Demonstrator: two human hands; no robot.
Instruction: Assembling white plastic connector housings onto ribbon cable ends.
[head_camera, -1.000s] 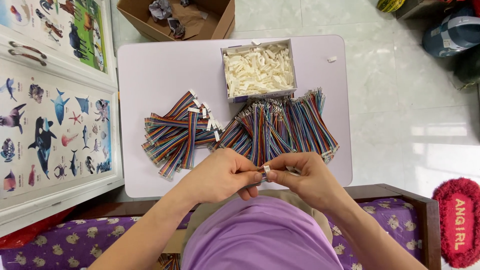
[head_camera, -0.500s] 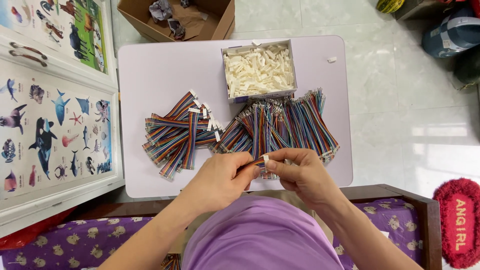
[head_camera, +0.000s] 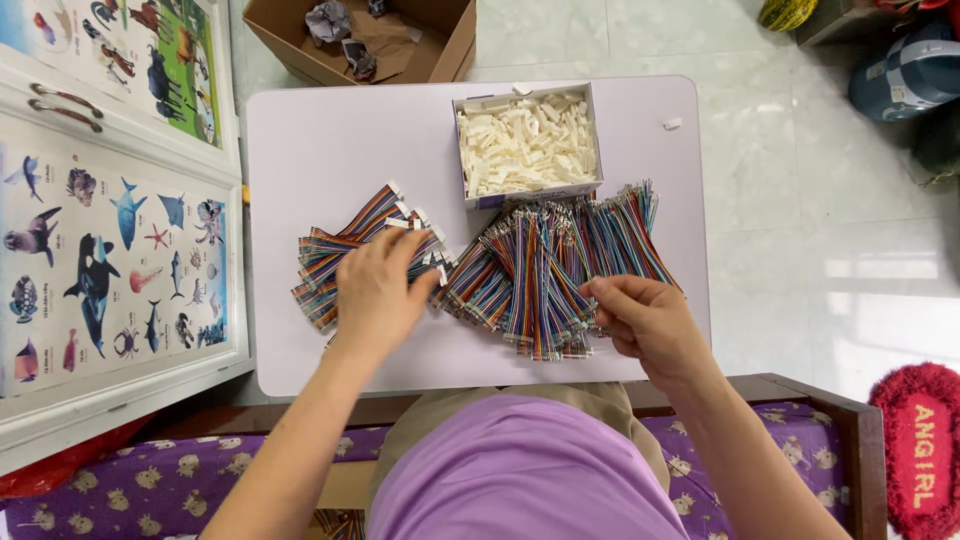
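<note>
My left hand (head_camera: 378, 288) lies palm down on the left pile of rainbow ribbon cables (head_camera: 335, 262) with white end connectors, its fingertips closed on one cable at the pile's top. My right hand (head_camera: 650, 322) hovers at the near right edge of the larger fan of rainbow ribbon cables (head_camera: 545, 270), fingers loosely curled and the thumb touching the cable ends; nothing is gripped in it. Behind the fan stands a small open box of white plastic connector housings (head_camera: 528, 143). Everything rests on a pale lilac table (head_camera: 320, 140).
A single white housing (head_camera: 671, 124) lies near the table's far right corner. An open cardboard box (head_camera: 365, 35) sits on the tiled floor behind the table. A white panel with sea-animal pictures (head_camera: 105, 260) lies to the left. A wooden seat frame (head_camera: 800, 390) borders the near side.
Both hands were together at the table's near edge, working on one cable. They have parted: the left has carried the cable to the left pile, and the right has moved to the right pile.
</note>
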